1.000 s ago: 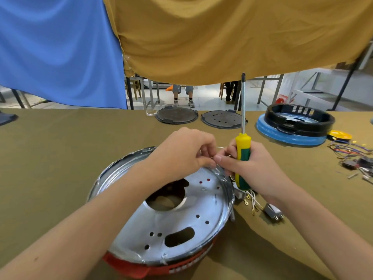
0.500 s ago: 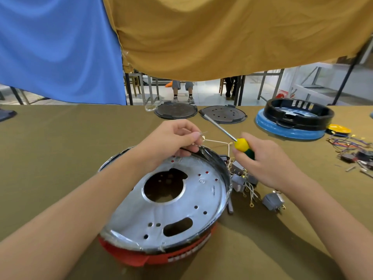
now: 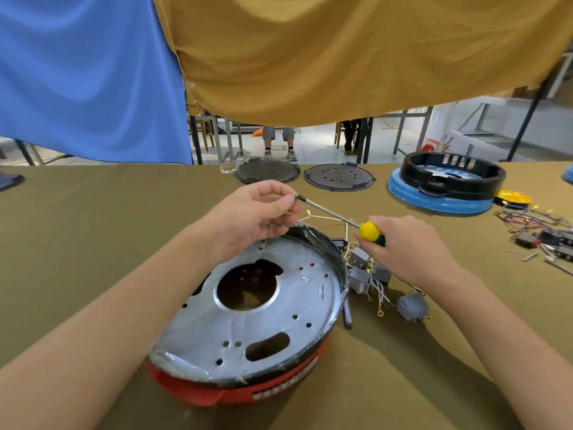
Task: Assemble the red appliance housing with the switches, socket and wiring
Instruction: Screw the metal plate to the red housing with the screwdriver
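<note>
- Two bare forearms reach in from the near edge of the tabletop (image 3: pixel 77 231), which is draped in olive cloth.
- Nearest, at the middle of the near edge, sits the red appliance housing (image 3: pixel 245 389), round, its silver metal plate (image 3: pixel 254 305) facing up with a large round hole and several small screw holes.
- Just beyond the housing's right rim lie grey switches (image 3: pixel 359 279) with white wiring (image 3: pixel 379 294) and gold ring terminals; one more grey switch (image 3: pixel 410 307) lies a little further right, beside the right forearm.
- Right hand (image 3: pixel 409 246) hovers above those switches, fingers curled round the yellow and green handle of a screwdriver (image 3: pixel 370 232).
- Its long axis runs from that handle up and to the left, the thin shaft slanting toward the far edge and ending at the left hand's fingertips.
- Left hand (image 3: pixel 254 215) is held above the housing's far rim, thumb and forefinger pinched together at the screwdriver tip; it seems to hold a small screw there, too tiny to be sure.
- My judgement: the next move depends on seating that tip, then bringing it down toward the screw holes, which lie below and nearer than both hands.
- Open cloth spreads wide to the left; the right side is crowded with parts.
- Far edge: two dark round lids (image 3: pixel 338 178), a blue and black housing (image 3: pixel 446 187), and loose coloured wires (image 3: pixel 533 221) at the far right.
</note>
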### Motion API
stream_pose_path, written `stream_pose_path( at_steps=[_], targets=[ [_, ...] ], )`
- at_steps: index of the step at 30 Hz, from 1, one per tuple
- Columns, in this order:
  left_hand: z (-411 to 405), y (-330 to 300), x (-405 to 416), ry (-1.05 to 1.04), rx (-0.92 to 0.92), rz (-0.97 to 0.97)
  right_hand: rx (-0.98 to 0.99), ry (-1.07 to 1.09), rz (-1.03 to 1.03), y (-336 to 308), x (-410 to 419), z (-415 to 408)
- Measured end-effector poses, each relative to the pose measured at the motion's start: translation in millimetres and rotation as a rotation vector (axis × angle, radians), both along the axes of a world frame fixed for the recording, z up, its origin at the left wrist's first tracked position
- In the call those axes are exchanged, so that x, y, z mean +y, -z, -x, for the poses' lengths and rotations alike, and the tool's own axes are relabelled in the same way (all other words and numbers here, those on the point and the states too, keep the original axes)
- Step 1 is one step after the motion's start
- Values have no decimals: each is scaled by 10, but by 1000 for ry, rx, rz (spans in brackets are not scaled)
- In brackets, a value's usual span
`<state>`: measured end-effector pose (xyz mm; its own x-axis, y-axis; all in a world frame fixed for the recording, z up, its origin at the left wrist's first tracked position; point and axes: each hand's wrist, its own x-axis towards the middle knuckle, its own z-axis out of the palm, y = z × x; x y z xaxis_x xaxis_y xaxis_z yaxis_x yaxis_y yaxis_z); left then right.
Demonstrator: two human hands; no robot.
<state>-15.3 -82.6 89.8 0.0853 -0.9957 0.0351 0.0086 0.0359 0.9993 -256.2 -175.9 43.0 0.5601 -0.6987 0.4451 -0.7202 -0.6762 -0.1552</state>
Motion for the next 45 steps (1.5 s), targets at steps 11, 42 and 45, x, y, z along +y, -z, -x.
stream_pose_path(
  at_steps=[11,42,45],
  targets=[
    [9,49,-9,-95,-353,105,117,55,-12,-30,-23,18],
    [107,-27,57,343,-1099,-22,-662,-283,-221,-1001,72,24],
    [189,9,59,367,-1091,22,-804,-330,-266,-992,133,-252]
  ],
)
